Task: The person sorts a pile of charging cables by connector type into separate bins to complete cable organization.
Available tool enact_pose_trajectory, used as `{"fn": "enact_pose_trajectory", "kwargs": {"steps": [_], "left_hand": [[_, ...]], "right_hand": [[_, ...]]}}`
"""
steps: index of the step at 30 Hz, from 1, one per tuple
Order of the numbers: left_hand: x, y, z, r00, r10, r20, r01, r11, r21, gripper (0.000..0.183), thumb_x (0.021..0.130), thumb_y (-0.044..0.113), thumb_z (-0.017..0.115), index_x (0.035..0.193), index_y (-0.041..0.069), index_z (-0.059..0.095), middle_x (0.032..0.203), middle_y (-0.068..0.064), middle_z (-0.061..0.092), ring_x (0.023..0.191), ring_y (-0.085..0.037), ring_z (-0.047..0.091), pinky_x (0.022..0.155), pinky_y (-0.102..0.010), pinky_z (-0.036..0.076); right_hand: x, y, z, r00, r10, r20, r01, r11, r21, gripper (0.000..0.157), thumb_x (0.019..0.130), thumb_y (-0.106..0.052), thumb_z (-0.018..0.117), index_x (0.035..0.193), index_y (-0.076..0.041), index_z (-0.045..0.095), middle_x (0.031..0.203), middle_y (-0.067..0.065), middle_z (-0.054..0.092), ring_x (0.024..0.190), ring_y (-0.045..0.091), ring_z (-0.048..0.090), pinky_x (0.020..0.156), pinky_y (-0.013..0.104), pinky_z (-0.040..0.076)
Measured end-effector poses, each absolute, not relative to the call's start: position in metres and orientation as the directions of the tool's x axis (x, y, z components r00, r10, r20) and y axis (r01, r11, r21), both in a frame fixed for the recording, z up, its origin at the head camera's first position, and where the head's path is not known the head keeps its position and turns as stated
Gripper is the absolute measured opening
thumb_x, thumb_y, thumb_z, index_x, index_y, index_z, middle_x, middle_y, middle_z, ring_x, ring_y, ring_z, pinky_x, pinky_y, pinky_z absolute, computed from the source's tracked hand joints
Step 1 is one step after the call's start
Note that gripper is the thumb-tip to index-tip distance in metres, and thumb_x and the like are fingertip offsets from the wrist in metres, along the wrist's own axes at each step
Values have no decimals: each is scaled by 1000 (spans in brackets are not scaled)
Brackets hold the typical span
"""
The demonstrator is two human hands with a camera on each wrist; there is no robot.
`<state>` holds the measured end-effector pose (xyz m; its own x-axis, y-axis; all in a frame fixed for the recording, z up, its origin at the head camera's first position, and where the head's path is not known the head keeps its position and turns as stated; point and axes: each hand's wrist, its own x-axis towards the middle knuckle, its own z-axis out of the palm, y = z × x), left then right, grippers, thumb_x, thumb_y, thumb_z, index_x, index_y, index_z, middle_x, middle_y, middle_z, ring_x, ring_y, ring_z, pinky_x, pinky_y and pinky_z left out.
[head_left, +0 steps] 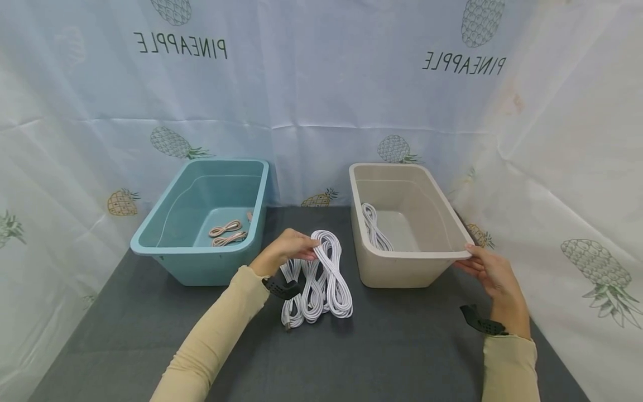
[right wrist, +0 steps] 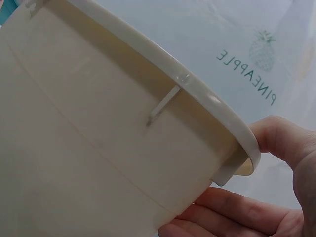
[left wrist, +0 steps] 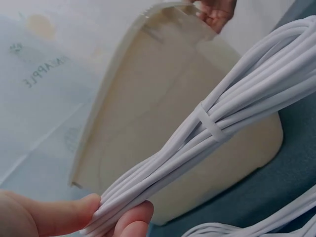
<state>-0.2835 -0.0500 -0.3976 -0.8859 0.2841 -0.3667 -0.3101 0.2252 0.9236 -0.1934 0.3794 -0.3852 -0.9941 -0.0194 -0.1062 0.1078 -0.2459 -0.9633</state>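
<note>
A coiled white cable (head_left: 337, 279), bound with a small white tie, hangs from my left hand (head_left: 293, 245), which pinches its upper end between thumb and fingers. Below and beside it, more coiled white cables (head_left: 311, 293) lie on the dark table. My right hand (head_left: 494, 273) grips the near right corner of the beige bin (head_left: 402, 271), thumb over the rim and fingers against the outer wall, as the right wrist view shows. Inside that bin, at its left side, rests a white cable bundle (head_left: 374, 226).
At the left stands a blue-green bin (head_left: 201, 262) with several small tan cable coils (head_left: 228, 240) in it. The dark table (head_left: 392, 346) extends in front of both bins. A white curtain (head_left: 311, 84) printed with pineapples hangs behind and at the sides.
</note>
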Motion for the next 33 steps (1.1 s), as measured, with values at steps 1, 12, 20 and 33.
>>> {"fn": "enact_pose_trajectory", "kwargs": {"steps": [1,12,20,33], "left_hand": [[-284,-51,-395,-885,285,-368,-312,223,923,33,92,9,62,115,-15,59,62,1,64,57,-6,65,71,-26,62],[-286,-64,-367,-894,280,-349,-310,177,934,38,94,12,62,122,-12,57,66,4,65,61,-6,65,70,-22,61],[-285,-65,-349,-905,285,-317,-296,113,948,41,95,12,60,127,-12,54,67,5,64,61,-5,64,73,-22,61],[-291,-64,-326,-919,292,-266,-273,17,962,13,94,8,60,103,-1,63,69,5,64,63,-7,65,67,-18,59]], "right_hand": [[-193,379,-385,-994,-21,-106,108,-239,-965,22,98,-13,53,91,-21,71,87,-7,73,80,7,73,74,22,61],[-194,378,-385,-995,-28,-99,103,-239,-966,27,99,-11,50,89,-21,73,87,-8,73,80,6,73,74,21,61],[-195,374,-386,-996,-7,-86,85,-251,-964,26,98,-10,52,86,-19,73,86,-7,73,78,7,73,71,21,61],[-198,369,-388,-998,8,-61,57,-280,-958,31,97,-5,51,82,-17,75,83,-5,74,74,8,73,70,23,62]]}}
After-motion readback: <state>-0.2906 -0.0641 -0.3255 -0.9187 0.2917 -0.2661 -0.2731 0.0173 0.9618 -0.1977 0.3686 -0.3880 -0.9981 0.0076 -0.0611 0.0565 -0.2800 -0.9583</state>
